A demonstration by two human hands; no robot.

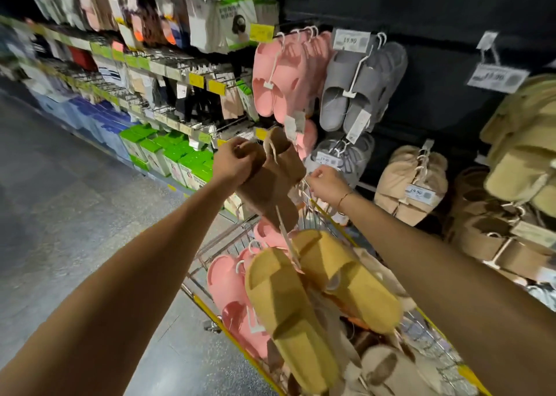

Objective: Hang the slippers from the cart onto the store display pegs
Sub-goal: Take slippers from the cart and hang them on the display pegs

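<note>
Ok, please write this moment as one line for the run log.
stage: hanging | left hand: holds brown slippers | right hand: pinches something small, unclear | cart: yellow slippers, pink slippers left

Left arm: bare, stretched forward and up; left hand point(233, 162) raised, fingers curled in a grip. Right arm: bare, stretched forward, thin bracelet at wrist; right hand point(326, 185) slightly lower, fingertips pinched together, knuckles up.

matt foam slippers point(270, 182); wire cart point(228, 245)
</note>
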